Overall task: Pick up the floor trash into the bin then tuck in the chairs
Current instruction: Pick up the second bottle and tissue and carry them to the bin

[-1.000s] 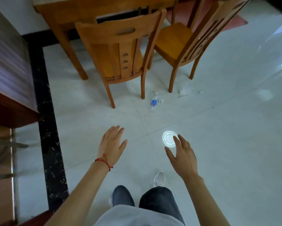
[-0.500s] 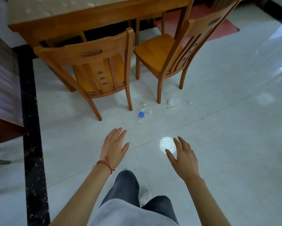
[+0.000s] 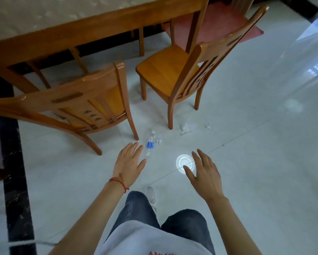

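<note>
A clear plastic bottle with a blue label (image 3: pixel 149 145) lies on the white floor by the left chair's (image 3: pixel 77 105) front leg. A crumpled clear wrapper (image 3: pixel 186 127) and a small white scrap (image 3: pixel 208 127) lie near the right chair's (image 3: pixel 196 70) leg. Both wooden chairs stand pulled out from the table (image 3: pixel 77 32). My left hand (image 3: pixel 129 161), with a red string at the wrist, hovers open just below and left of the bottle. My right hand (image 3: pixel 205 173) is open too, over a bright round light reflection on the floor. No bin is in view.
A black marble strip (image 3: pixel 16 181) runs along the floor at the left. A red mat (image 3: pixel 215 24) lies beyond the table. My legs and one white shoe (image 3: pixel 150 195) are at the bottom centre. Open white tile stretches to the right.
I have stepped closer to the chairs and table, so they and the floor trash now sit nearer. Both hands stay open in front of me; the left hand is now beside the bottle.
</note>
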{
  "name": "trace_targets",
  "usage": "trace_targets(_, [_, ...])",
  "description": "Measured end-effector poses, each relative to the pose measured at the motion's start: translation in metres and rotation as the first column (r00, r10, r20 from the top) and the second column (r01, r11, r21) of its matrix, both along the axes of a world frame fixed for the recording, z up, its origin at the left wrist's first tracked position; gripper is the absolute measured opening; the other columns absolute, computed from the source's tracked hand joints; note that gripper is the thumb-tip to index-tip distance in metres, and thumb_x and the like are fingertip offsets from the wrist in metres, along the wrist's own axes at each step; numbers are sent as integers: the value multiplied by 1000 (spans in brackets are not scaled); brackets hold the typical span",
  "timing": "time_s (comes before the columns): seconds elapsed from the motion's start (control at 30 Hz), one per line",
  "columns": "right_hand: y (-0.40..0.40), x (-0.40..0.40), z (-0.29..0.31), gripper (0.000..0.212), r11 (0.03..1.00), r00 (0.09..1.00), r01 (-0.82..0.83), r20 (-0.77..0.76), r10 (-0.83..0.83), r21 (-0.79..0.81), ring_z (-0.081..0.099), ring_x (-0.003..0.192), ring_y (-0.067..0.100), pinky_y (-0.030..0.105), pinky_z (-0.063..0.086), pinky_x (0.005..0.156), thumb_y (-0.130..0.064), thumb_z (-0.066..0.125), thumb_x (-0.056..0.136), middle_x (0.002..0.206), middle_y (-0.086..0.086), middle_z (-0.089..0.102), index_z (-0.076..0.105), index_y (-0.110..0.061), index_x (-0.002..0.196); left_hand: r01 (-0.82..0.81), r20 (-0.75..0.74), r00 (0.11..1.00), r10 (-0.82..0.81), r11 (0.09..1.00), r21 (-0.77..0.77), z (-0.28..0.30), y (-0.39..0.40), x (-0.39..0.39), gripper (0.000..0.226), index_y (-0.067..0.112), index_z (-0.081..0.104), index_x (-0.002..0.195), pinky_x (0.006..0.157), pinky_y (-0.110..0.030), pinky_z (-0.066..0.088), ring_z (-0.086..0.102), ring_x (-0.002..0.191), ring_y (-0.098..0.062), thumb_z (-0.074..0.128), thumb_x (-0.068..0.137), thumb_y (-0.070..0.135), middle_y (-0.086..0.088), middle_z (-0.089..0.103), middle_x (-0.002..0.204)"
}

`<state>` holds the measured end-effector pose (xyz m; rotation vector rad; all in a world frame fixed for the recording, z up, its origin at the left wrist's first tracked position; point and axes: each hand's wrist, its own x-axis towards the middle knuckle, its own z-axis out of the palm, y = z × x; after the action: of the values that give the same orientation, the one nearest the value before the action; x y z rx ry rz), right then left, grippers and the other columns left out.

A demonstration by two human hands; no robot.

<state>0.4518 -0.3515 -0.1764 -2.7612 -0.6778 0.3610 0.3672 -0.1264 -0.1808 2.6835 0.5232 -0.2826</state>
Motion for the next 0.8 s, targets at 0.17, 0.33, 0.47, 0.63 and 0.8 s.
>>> trace_targets(0.17, [9, 46, -2, 69, 999, 999, -29, -13, 29, 28, 48, 124, 32, 44, 43, 97, -56, 26, 85, 137, 14, 48, 48, -8, 129, -55, 3, 998, 56, 998, -8, -1, 6, 41, 55, 9, 32, 139, 112, -34, 20, 24, 139, -28, 44, 92, 35, -13, 32, 148])
trace_targets(0.33, [12, 93, -20, 63, 989, 987, -150, -59, 150, 11, 55, 116, 35, 45, 48, 90, -52, 32, 85, 131, 17, 54, 53, -6, 123, -132, -41, 990, 133, 991, 16, -14, -1, 68, 56, 10, 28, 141, 113, -33, 17, 21, 139, -27, 41, 93, 36, -12, 29, 149])
trace_targets(0.47, [9, 134, -37, 65, 971, 968, -240, -80, 239, 0, 52, 119, 34, 46, 47, 91, -54, 30, 84, 134, 15, 52, 50, -9, 126, -228, -60, 972, 228, 974, 19, -28, -10, 89, 55, 10, 29, 141, 113, -34, 18, 21, 140, -27, 40, 93, 36, -12, 30, 149])
trace_targets(0.63, [12, 174, -70, 60, 948, 945, -318, -85, 315, -23, 54, 116, 35, 47, 48, 89, -52, 36, 86, 131, 16, 54, 52, -8, 124, -355, -40, 934, 354, 934, -33, -56, -21, 104, 51, 8, 35, 138, 112, -37, 21, 24, 138, -28, 46, 92, 30, -13, 34, 147])
trace_targets(0.8, [29, 189, -111, 50, 938, 933, -347, -104, 343, -20, 52, 119, 34, 46, 48, 89, -41, 54, 87, 133, 16, 52, 52, -7, 124, -389, -40, 921, 387, 919, -61, -94, -18, 112, 50, 8, 38, 136, 111, -38, 22, 25, 138, -29, 48, 92, 28, -14, 35, 146])
